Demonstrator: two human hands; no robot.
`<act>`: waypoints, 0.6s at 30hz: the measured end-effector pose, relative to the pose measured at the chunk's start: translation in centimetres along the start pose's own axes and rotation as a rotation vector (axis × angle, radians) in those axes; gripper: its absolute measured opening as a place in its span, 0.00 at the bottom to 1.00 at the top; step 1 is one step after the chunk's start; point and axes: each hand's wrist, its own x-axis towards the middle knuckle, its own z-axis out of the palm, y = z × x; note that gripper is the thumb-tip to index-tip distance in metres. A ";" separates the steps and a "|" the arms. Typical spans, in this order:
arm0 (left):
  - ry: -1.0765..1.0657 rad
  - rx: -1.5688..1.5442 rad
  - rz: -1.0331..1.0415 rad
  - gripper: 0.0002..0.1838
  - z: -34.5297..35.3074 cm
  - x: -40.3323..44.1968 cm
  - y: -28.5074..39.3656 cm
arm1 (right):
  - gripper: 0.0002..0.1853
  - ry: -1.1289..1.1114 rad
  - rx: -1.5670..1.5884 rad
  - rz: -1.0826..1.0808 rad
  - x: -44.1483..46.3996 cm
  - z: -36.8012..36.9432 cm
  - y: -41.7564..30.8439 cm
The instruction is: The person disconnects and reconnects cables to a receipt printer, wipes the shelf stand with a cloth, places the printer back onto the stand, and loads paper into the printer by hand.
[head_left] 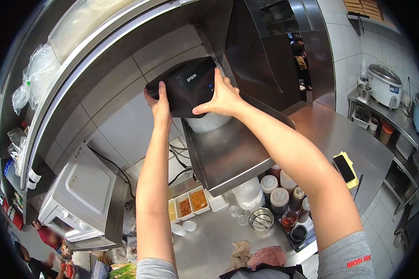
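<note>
- The printer [184,88] is black and boxy, with angled front faces; white "EPSON" lettering shows near its top, and small blue lights glow toward its right edge.
- It sits between both hands, tilted in view, up at the metal shelf [237,153]; the stacked plates [209,123] show directly below it, though whether they touch it cannot be told.
- Left grip [159,106]: parted across the printer's left edge and holding it, thumb upright on the front, fingers wrapped around the side and partly hidden.
- Right grip [226,99]: spread wide and holding the printer, thumb along the lower front, index finger up by the right edge, the other fingers behind it.
- Lower down, food trays [185,207], bottles [279,198] and a metal bowl [260,218] stand on the surface [205,244].
</note>
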 end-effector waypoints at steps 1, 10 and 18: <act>0.030 -0.025 0.004 0.61 0.5 -0.2 0.0 | 0.79 0.010 0.009 -0.009 0.1 0.0 0.2; 0.010 0.038 -0.014 0.62 2.5 -1.3 0.0 | 0.79 -0.111 0.036 0.114 0.5 -0.7 1.7; -0.036 0.293 -0.042 0.61 0.2 -1.2 -0.7 | 0.71 -0.026 0.597 0.257 1.2 -2.2 2.3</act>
